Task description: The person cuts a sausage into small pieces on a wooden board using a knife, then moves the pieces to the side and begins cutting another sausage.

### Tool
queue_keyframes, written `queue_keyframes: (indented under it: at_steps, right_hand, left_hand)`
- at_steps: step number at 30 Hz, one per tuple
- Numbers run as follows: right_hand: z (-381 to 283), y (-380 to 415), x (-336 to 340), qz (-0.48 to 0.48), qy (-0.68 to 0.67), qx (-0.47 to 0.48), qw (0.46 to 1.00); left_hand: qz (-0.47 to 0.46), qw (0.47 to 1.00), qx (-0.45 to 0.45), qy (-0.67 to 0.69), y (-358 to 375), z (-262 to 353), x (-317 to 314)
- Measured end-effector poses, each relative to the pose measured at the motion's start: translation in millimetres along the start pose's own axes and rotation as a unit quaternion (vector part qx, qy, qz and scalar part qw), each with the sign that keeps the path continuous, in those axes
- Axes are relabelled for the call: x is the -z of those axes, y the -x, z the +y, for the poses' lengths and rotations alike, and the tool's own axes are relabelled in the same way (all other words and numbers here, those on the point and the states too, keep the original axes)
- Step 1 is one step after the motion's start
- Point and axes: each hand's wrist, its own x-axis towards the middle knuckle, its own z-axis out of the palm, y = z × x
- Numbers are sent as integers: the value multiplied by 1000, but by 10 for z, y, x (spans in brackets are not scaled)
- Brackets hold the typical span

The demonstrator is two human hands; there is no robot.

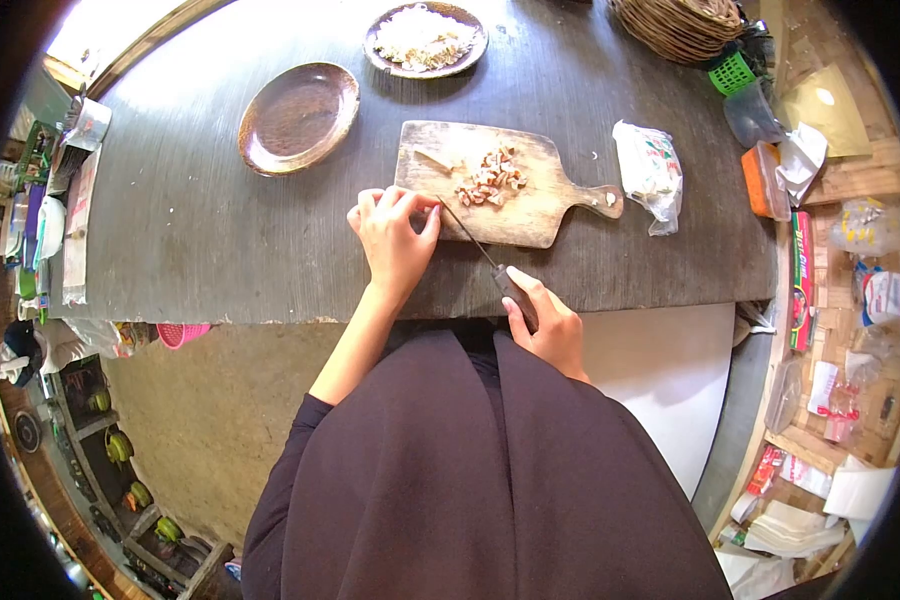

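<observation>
A wooden cutting board [530, 215] lies on the dark table, its handle pointing right. Chopped brown pieces [490, 178] are heaped on its middle, and a pale longer piece [433, 160] lies toward the board's upper left. At the board's near left corner my left hand [398, 240] has its fingers bent and pinched together; what they hold is hidden. My right hand [550, 325] grips a knife [480, 243] by its dark handle at the table's front edge. The blade slants up and left over the board, its tip close to my left fingertips.
Behind the board are a brown plate [300, 118] and a bowl of pale shredded food [425, 38]. A white plastic packet [650, 175] lies right of the board handle. Wicker baskets [675, 25] and an orange container [765, 180] line the right side.
</observation>
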Motion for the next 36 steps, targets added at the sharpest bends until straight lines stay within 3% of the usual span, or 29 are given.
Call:
queue_keyframes:
  at_steps: [4,6,19,24,36]
  right_hand:
    - [-54,-26,12,-56,-6,-54,997]
    - [7,-54,-75,-6,13,7,1000]
    - [1,-3,44,-27,-22,-49,998]
    - [29,-2,13,-3,-20,0,1000]
    - [9,2,-10,-3,-14,6,1000]
  left_hand:
    - [-3,1000,-2,-2,4,-9,2]
    - [-3,1000,-2,-3,10,-15,-4]
    - [-4,1000,5,-14,11,-3,19]
    - [-10,1000,7,-7,13,-24,13]
    - [-13,1000,-3,-17,13,-23,31]
